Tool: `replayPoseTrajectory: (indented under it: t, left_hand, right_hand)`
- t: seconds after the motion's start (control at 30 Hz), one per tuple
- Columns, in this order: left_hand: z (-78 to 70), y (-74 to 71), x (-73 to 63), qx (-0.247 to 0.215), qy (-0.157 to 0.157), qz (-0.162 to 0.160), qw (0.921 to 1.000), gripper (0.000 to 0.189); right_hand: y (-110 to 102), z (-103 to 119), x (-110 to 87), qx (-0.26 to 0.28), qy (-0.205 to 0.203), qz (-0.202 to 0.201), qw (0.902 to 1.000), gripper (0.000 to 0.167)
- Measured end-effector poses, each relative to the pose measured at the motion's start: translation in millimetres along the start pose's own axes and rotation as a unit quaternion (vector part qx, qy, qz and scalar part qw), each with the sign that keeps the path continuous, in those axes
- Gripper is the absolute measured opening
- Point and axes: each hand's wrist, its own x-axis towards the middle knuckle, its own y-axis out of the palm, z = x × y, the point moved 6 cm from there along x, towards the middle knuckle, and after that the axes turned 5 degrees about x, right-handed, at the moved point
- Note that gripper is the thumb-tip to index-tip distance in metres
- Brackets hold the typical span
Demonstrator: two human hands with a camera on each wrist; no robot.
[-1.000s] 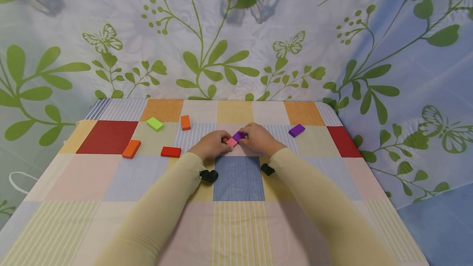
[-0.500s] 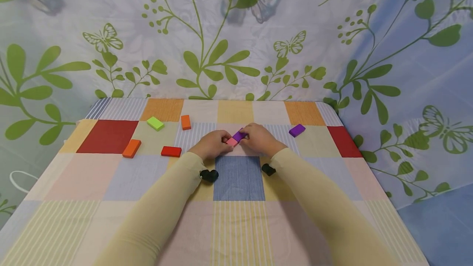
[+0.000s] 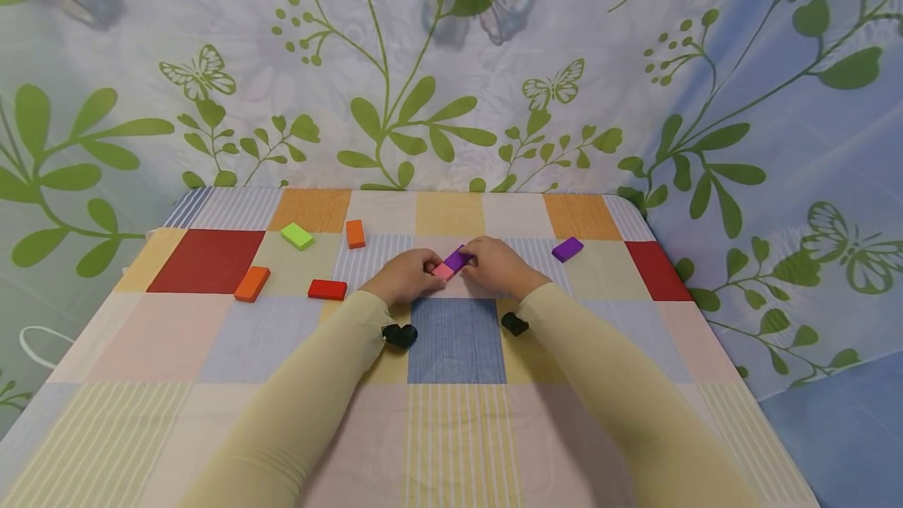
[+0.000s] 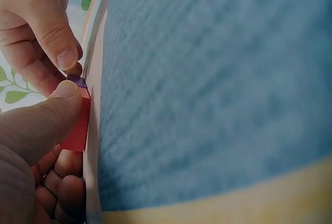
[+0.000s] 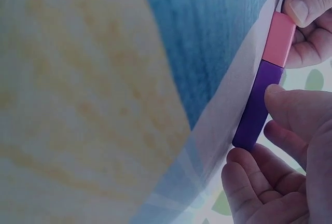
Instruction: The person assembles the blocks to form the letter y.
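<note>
A pink block [image 3: 443, 271] and a purple block [image 3: 457, 259] lie end to end on the patchwork cloth, touching in a slanted line. My left hand [image 3: 404, 276] pinches the pink block; the left wrist view shows the thumb on the block's near side and the fingers around its end. On the other side, my right hand [image 3: 498, 266] holds the purple block, its thumb [image 5: 285, 102] against the side and fingertips at the far end. The fingers cover parts of both blocks in the head view.
To the left lie a lime green block [image 3: 297, 236], a small orange block [image 3: 355, 234], a larger orange block [image 3: 252, 284] and a red block [image 3: 328, 290]. Another purple block [image 3: 567, 249] rests at the right. A leaf-patterned curtain [image 3: 451, 61] hangs behind the table.
Both hands keep their grip in nearly the same place. The pink and purple blocks look slightly better lined up than one second ago.
</note>
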Motion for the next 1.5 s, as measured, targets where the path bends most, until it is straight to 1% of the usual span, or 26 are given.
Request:
replayPoseTrajectory:
  t: [0.27, 0.4, 0.6, 0.7, 0.83, 0.93, 1.13, 1.23, 1.5]
  left_hand:
    - [-2.0, -1.5, -0.4, 0.000, 0.002, 0.001, 1.0000, 0.036]
    - [-1.8, -1.7, 0.2, 0.004, 0.002, 0.002, 1.0000, 0.037]
    - [-0.6, -0.7, -0.1, 0.004, -0.002, 0.003, 1.0000, 0.037]
    - [-1.2, -1.0, -1.1, 0.001, -0.002, 0.004, 1.0000, 0.038]
    - [-1.7, -1.0, -1.9, 0.005, -0.002, 0.005, 1.0000, 0.039]
    - [-1.0, -0.6, -1.7, 0.005, -0.005, 0.005, 1.0000, 0.039]
    - [-1.3, -0.5, -2.6, 0.001, -0.009, 0.006, 0.9999, 0.039]
    - [-2.2, -0.6, -3.8, -0.001, -0.012, 0.007, 0.9999, 0.040]
    - [-1.9, 0.4, -2.6, -0.007, -0.010, 0.008, 0.9999, 0.040]
  right_hand:
    - [-3, 0, -3.0, -0.005, -0.006, 0.000, 1.0000, 0.044]
    - [-4, -1, -4.2, 0.006, -0.004, -0.001, 1.0000, 0.044]
    - [-6, -10, -7.0, 0.019, 0.008, 0.000, 0.9998, 0.045]
    - [-10, -14, -10.6, 0.021, 0.013, -0.003, 0.9997, 0.045]
    - [-19, -19, -16.4, 0.017, 0.007, -0.015, 0.9997, 0.044]
    - [-24, -28, -19.6, 0.007, 0.002, -0.028, 0.9996, 0.044]
    - [-37, -51, -27.9, -0.014, 0.009, -0.048, 0.9987, 0.044]
    - [-42, -62, -33.5, -0.019, 0.018, -0.054, 0.9982, 0.044]
    - [-53, -92, -47.5, -0.024, 0.058, -0.050, 0.9968, 0.049]
